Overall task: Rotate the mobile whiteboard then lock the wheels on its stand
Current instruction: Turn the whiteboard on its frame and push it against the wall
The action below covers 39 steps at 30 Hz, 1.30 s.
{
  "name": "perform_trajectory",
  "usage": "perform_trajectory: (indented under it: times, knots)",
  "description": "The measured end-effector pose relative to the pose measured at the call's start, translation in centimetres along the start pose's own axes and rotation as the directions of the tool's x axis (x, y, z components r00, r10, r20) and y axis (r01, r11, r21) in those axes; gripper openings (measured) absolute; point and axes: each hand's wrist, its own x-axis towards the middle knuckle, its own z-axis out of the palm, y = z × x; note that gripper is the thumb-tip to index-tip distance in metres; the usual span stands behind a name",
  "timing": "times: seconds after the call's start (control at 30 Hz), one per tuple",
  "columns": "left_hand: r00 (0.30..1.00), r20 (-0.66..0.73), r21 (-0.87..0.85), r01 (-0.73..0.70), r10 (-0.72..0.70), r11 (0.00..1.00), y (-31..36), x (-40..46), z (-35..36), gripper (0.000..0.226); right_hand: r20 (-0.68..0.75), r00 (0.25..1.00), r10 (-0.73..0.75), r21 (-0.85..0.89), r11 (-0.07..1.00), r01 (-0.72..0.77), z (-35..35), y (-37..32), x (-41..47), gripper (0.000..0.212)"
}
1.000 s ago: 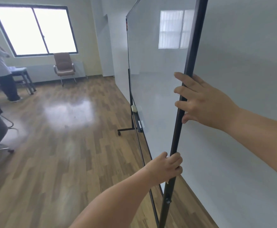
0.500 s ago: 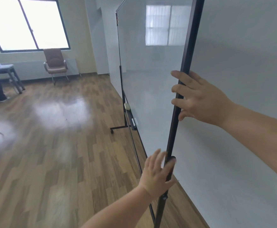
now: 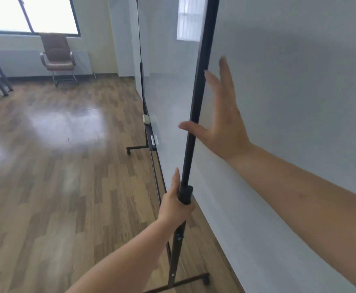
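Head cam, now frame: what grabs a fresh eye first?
The black upright post of the whiteboard splits the picture, the board seen nearly edge-on. The left hand grips the post low at its collar; the right hand is spread open beside it higher up. A brown chair sits under the window at far left.

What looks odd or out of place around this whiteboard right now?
Nothing stands out. The whiteboard stands edge-on, left hand gripping its black post, right hand open beside it. Eraser and marker sit on the tray.
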Motion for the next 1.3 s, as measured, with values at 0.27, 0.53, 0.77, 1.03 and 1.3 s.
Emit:
perform_trajectory:
  times: [0.27,0.53,0.77,1.03,1.3]
  knots:
    - [0.998,-0.022,0.017,0.056,-0.056,0.998,0.2,9.7,-1.8,0.122,0.276,0.765,0.582,0.309,0.700,-0.644,8.9,4.5,6.7,0.052]
    - [1.000,-0.028,-0.017,0.004,-0.004,1.000,-1.8,21.7,-3.7,0.127,0.390,0.548,0.740,0.238,0.494,-0.836,16.2,10.7,12.7,0.035]
    - [0.999,-0.008,0.005,-0.038,0.038,0.999,-2.0,30.5,-6.7,0.125,0.428,0.410,0.805,0.137,0.391,-0.910,21.9,14.3,18.2,0.028]
    - [0.999,-0.006,-0.002,-0.039,0.039,0.999,-3.0,40.5,-9.9,0.126,0.431,0.428,0.794,0.114,0.423,-0.899,28.6,20.1,24.0,0.030]
    - [1.000,0.006,-0.056,-0.012,0.012,0.998,-4.5,51.3,-12.6,0.125,0.501,0.485,0.716,0.133,0.491,-0.861,36.0,27.3,30.1,0.018]
